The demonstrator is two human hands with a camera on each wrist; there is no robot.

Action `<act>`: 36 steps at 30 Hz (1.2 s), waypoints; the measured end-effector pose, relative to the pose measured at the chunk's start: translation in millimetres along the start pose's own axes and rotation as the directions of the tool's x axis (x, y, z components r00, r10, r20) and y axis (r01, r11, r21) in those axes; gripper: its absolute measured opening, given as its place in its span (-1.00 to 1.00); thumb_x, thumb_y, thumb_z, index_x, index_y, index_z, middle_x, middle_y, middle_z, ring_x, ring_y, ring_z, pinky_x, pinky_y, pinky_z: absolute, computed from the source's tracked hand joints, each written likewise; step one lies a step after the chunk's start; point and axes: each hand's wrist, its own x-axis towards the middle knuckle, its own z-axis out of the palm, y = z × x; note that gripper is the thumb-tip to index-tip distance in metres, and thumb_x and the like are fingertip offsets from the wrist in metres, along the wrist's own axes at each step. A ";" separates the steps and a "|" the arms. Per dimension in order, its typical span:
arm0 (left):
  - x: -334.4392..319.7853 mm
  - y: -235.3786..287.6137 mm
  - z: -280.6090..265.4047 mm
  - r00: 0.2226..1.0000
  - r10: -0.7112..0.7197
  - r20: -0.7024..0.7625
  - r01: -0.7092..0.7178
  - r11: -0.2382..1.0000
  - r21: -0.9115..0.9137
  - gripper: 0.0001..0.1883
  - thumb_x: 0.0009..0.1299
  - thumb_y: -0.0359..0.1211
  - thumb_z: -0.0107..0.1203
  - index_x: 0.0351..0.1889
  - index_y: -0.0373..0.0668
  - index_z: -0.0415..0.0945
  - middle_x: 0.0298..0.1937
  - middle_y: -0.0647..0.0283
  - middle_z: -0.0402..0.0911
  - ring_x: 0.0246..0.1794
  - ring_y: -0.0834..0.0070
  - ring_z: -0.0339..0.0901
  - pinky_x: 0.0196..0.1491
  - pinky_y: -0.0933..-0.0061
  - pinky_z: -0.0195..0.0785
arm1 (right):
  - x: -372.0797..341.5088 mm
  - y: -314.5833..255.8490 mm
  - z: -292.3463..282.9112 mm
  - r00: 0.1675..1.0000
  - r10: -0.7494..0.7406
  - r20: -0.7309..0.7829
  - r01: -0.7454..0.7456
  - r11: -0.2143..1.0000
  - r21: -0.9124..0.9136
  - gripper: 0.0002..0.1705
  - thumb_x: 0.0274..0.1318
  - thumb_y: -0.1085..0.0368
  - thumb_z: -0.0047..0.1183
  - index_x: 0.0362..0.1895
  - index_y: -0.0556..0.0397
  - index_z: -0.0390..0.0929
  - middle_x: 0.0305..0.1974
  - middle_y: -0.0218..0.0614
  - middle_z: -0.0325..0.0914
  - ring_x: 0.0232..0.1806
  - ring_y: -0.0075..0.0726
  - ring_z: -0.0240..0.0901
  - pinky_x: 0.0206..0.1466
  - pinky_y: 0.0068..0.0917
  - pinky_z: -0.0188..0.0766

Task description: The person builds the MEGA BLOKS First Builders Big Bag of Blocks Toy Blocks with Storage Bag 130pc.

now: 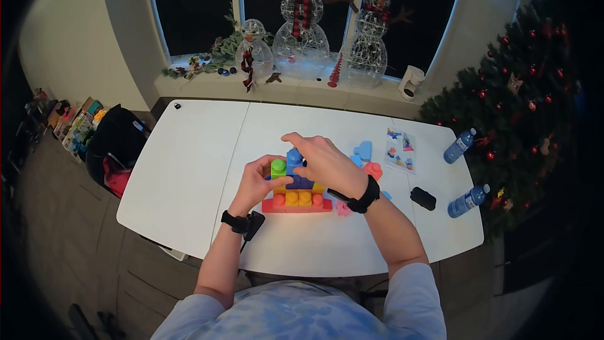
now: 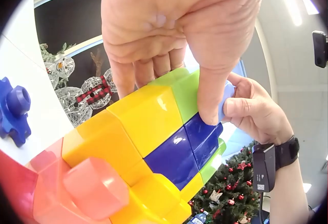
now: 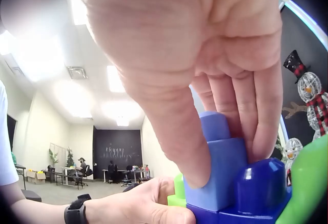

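A stack of toy blocks stands on the white table, with a red base [image 1: 297, 208], yellow blocks [image 2: 146, 116] above it, then dark blue blocks [image 2: 172, 157] and a green block [image 1: 278, 169]. My right hand [image 1: 330, 164] pinches a light blue block [image 3: 225, 167] between thumb and fingers at the top, against the dark blue blocks. My left hand [image 1: 255, 182] grips the stack's left side, its thumb on a dark blue block and its fingers behind the green one.
Light blue pieces [image 1: 363, 150], a coral piece [image 1: 373, 170] and a pink piece [image 1: 343, 208] lie right of the stack. Farther right are a picture sheet [image 1: 401, 150], a black case [image 1: 423, 199] and two water bottles [image 1: 459, 146]. A dark blue piece [image 2: 14, 106] lies on the table.
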 end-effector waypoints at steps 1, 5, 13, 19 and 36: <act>-0.2 0.9 0.3 1.000 0.000 0.002 0.000 1.000 -0.004 -0.55 0.28 -0.53 0.46 0.11 -0.31 0.57 -0.08 0.31 0.69 -0.12 0.61 0.62 -0.03 0.53 0.55 | -1.0 0.2 -0.1 1.000 -0.001 0.000 0.001 1.000 0.002 -0.37 -0.11 0.49 0.25 0.16 0.17 0.43 -0.32 0.10 0.66 -0.17 0.29 0.63 -0.07 -0.02 0.60; 0.0 2.5 -0.1 1.000 -0.005 0.004 0.005 0.999 0.032 -0.55 0.27 -0.53 0.46 0.11 -0.31 0.57 -0.09 0.32 0.69 -0.13 0.62 0.61 -0.03 0.54 0.55 | -1.8 3.4 0.1 1.000 0.004 0.002 -0.004 1.000 0.030 -0.36 -0.11 0.49 0.25 0.17 0.16 0.42 -0.35 0.09 0.65 -0.19 0.31 0.62 -0.07 0.01 0.59; -1.2 13.3 4.2 0.999 0.053 -0.008 -0.052 0.997 0.050 -0.44 0.25 -0.51 0.48 0.21 -0.30 0.53 -0.01 0.28 0.68 0.01 0.55 0.61 0.10 0.47 0.52 | -13.3 57.8 -38.9 0.931 0.164 -0.325 -0.069 0.956 0.284 -0.23 0.09 0.38 0.33 0.43 -0.02 0.40 0.16 -0.06 0.64 0.16 0.04 0.61 0.19 -0.26 0.56; 5.4 21.0 6.1 0.996 0.083 -0.025 -0.081 0.995 0.054 -0.45 0.22 -0.45 0.51 0.19 -0.30 0.59 0.01 0.26 0.72 0.03 0.54 0.63 0.19 0.46 0.51 | -59.4 168.1 36.9 0.984 0.174 -0.019 -0.174 0.956 -0.236 -0.46 -0.03 0.53 0.28 0.13 0.03 0.63 0.07 -0.13 0.69 0.09 0.05 0.61 0.20 -0.18 0.54; 4.8 16.0 7.9 0.998 0.023 -0.052 -0.018 0.996 0.093 -0.52 0.22 -0.44 0.52 0.10 -0.30 0.65 -0.06 0.29 0.73 -0.11 0.60 0.64 0.04 0.49 0.59 | -29.2 45.2 -51.9 0.975 0.189 -0.114 -0.156 0.957 0.245 -0.42 -0.06 0.38 0.36 0.14 0.08 0.58 -0.21 -0.15 0.64 -0.17 -0.01 0.62 -0.07 -0.23 0.55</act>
